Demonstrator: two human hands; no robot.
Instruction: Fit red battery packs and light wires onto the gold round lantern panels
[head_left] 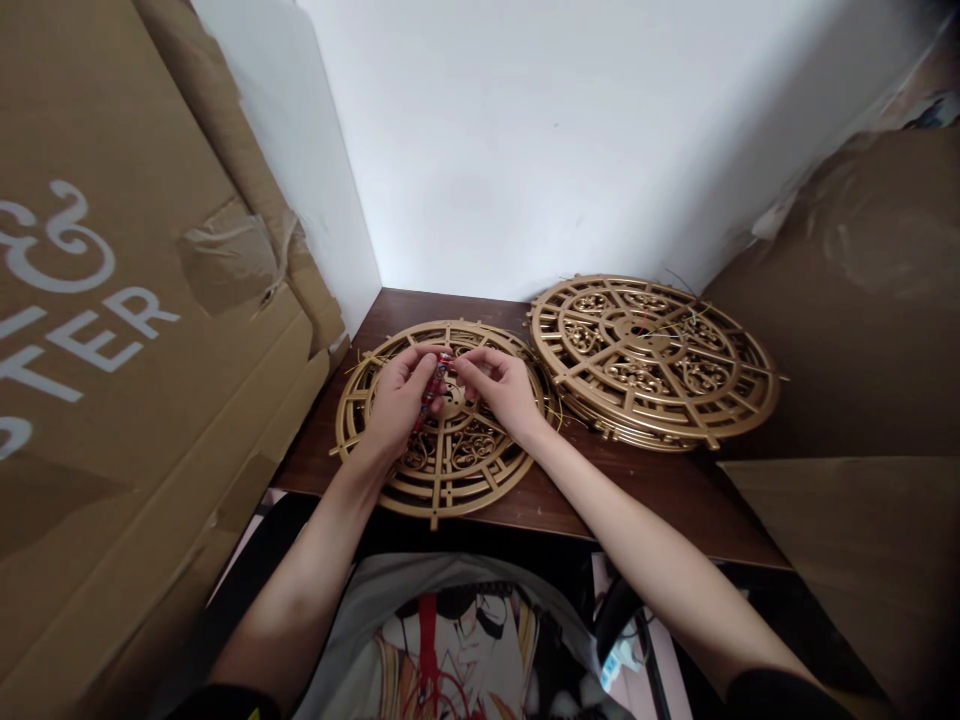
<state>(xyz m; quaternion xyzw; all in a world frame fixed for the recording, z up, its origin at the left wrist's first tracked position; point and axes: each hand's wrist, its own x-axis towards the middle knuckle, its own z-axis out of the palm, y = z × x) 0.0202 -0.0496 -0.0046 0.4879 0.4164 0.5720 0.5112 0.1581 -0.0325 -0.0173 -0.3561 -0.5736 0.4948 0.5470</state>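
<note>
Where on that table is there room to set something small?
Bare tabletop shows between the right gold lattice discs, right forearm and right cardboard box; a smaller patch lies between the left gold lattice disc and white wall. Crowded: that disc, under the left hand and right hand.

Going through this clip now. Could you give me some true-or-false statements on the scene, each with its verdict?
1. The left disc and the right pile lie on the table. True.
2. The left hand and the right hand are both over the left disc. True.
3. The left hand holds nothing. False: it holds a small red item.
4. The table is white. False: it is dark brown.
5. The left box bears white lettering. True.
6. The right pile is silver. False: it is gold-coloured.
</note>
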